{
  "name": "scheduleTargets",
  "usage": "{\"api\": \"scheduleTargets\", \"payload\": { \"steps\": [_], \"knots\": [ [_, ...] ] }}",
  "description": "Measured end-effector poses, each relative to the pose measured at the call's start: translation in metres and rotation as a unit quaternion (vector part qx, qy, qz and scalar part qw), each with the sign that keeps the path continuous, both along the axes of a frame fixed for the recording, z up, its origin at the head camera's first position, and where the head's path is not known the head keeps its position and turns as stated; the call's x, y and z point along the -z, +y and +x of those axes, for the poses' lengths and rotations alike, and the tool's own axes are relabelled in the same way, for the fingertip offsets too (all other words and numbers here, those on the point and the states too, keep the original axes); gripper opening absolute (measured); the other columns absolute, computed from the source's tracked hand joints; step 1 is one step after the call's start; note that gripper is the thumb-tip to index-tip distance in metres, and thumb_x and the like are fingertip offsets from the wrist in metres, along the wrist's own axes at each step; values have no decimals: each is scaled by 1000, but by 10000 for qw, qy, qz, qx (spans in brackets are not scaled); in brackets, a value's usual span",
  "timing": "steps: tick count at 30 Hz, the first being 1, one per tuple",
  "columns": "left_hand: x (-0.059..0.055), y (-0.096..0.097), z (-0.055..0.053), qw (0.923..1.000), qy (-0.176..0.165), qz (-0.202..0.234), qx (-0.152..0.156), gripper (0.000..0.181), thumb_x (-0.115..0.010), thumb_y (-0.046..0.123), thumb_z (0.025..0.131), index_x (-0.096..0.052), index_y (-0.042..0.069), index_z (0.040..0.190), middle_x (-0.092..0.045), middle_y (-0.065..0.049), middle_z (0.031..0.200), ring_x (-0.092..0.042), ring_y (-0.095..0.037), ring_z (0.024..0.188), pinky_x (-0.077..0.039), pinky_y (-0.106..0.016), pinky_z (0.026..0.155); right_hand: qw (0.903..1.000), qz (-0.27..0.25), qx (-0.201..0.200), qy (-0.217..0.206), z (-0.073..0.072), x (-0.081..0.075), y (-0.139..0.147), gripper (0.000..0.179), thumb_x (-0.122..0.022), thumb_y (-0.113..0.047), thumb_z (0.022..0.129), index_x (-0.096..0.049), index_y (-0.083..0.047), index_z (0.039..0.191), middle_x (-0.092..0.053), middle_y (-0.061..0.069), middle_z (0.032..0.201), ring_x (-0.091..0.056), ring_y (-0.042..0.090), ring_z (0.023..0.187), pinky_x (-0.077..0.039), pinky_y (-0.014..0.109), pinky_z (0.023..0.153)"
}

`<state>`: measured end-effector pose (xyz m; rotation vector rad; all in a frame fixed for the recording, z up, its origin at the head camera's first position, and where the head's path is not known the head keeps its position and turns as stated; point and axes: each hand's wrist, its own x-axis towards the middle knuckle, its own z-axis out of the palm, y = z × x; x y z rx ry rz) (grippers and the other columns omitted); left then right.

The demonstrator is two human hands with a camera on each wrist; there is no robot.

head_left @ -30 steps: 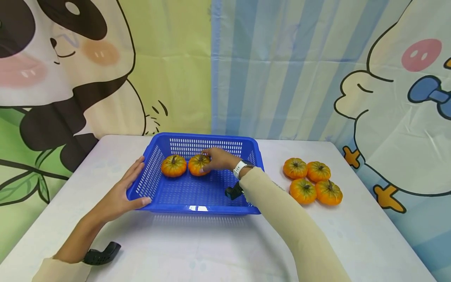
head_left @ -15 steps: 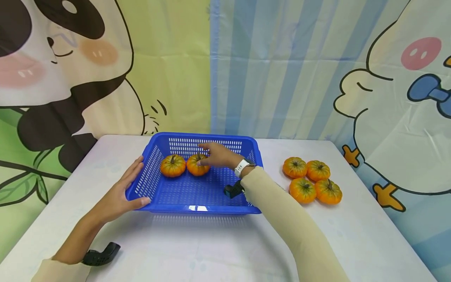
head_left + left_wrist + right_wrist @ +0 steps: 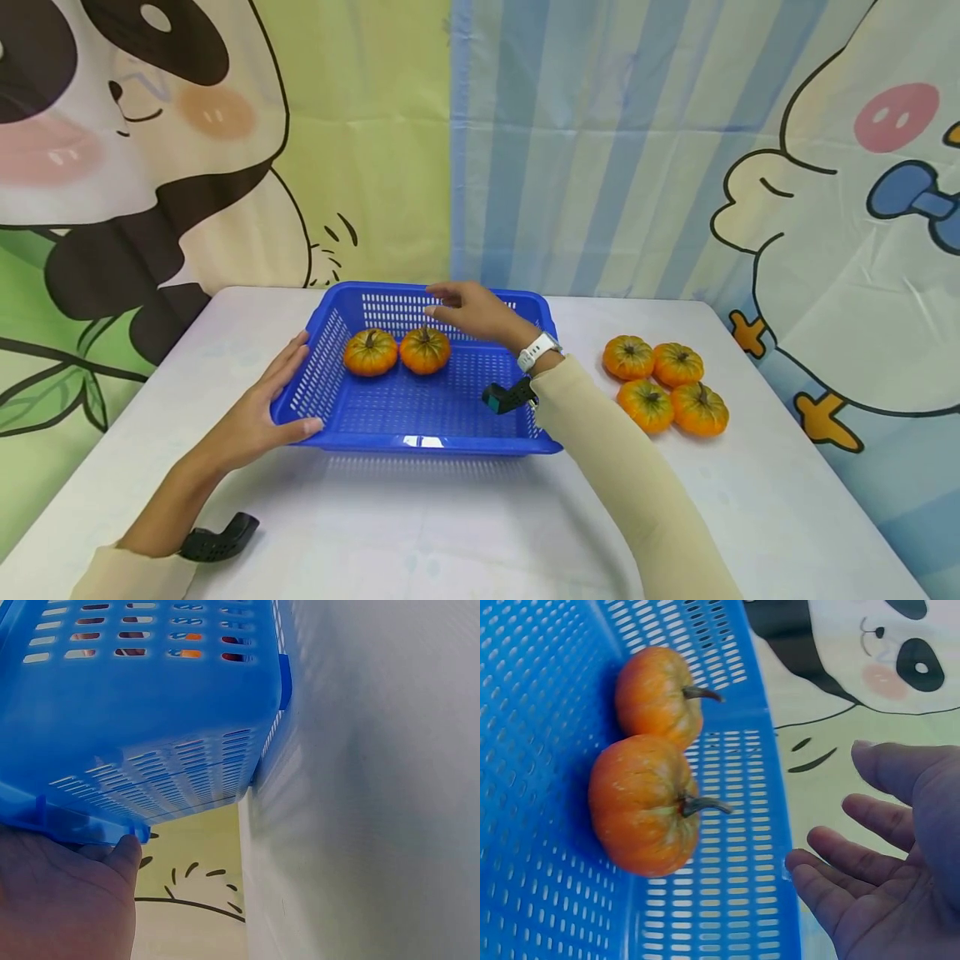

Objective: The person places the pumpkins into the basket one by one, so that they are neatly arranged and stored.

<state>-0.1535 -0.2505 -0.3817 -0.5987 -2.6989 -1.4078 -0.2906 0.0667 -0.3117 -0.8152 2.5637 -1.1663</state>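
Note:
A blue plastic basket [image 3: 420, 408] with slotted walls stands on the table, and two small orange pumpkins sit side by side in it. My right hand [image 3: 476, 312] hovers over the basket's back wall, above and right of the right pumpkin [image 3: 424, 351]. Its fingers are spread with nothing between them, as the right wrist view also shows. The left pumpkin [image 3: 371, 353] sits beside the other one. At the basket's left rim rests my left hand [image 3: 251, 421], fingers extended along the side and thumb at the front corner. The left wrist view shows its fingertips touching the rim.
On the right of the white table [image 3: 375, 533] is a cluster of several more pumpkins [image 3: 666, 385]. A printed curtain [image 3: 585, 150] hangs behind the table. Each wrist wears a black camera mount.
My right hand has let go of the right pumpkin and risen up and away from it toward the basket's back rim. The pumpkin stays in the basket. My left hand has kept its place.

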Motion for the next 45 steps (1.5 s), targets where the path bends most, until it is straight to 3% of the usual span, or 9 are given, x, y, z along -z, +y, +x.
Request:
{"api": "scheduleTargets", "payload": {
  "steps": [9,28,36,45],
  "knots": [
    [0,-1,1,10000,-26,16,20,99,-74,19,81,-11,15,157,0,4,163,-10,-44,144,-27,-74,96,9997,-196,-37,-113,6,-9,8,47,-57,-30,99,-52,-7,140,-55,11,138,-52,19,123,-42,34,103],
    [1,1,0,10000,-97,-2,5,99,-74,19,81,-11,16,158,0,3,163,-9,-43,144,-27,-75,96,9982,-535,-17,284,29,-26,46,45,-56,-28,100,-52,-9,141,-58,10,134,-53,21,122,-44,36,102],
    [-1,-3,2,10000,-8,-16,11,99,-74,19,81,-11,12,157,0,0,163,-6,-44,144,-22,-77,96,9972,-647,-74,364,34,-19,60,46,-56,-25,100,-52,-2,139,-56,14,136,-55,23,121,-44,38,102],
    [0,-2,-1,10000,-70,-53,-9,99,-74,20,81,-11,16,157,1,3,163,-8,-44,144,-27,-75,96,9967,-806,28,-51,50,-9,87,44,-56,-28,100,-54,-7,138,-58,8,134,-53,19,124,-45,39,101]
  ]
}}
